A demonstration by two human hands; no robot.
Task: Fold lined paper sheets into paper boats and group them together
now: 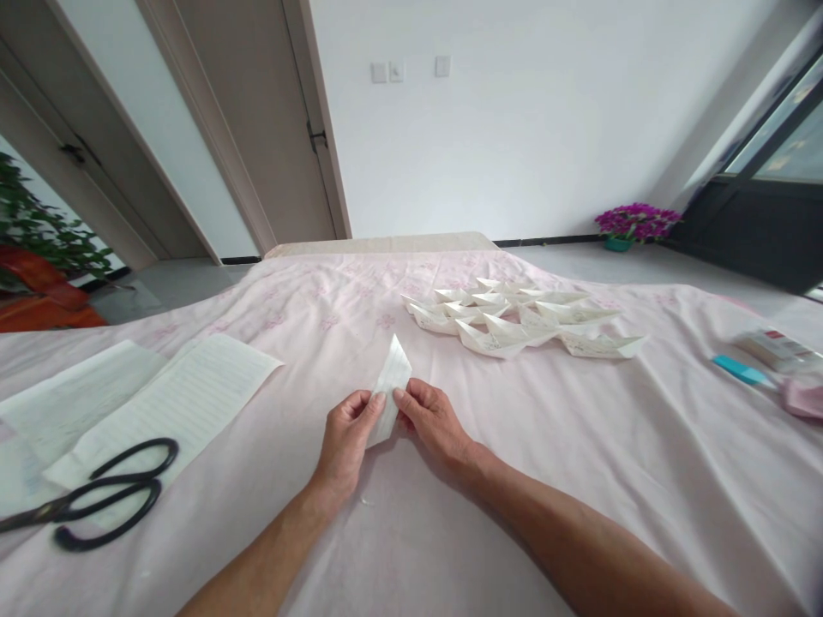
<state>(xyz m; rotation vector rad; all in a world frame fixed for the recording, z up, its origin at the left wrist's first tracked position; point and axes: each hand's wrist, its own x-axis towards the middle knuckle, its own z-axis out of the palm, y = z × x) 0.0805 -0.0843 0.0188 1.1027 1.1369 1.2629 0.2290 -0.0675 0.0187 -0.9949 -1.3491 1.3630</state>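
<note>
Between my two hands is a folded piece of white lined paper (393, 374), its pointed end upward and away from me. My left hand (347, 433) pinches its left edge, thumb on the near face. From the other side, my right hand (434, 420) grips the right edge with the thumb pressed on the paper; its other fingers are partly hidden behind. Beyond my hands to the right, several folded paper boats (495, 336) stand grouped on the cloth.
Black-handled scissors (116, 493) lie at left, partly over loose lined sheets (186, 386). A pink floral cloth (546, 428) covers the surface. At far right are a blue-and-white object (739, 370), a packet (777, 350) and something pink (803, 397).
</note>
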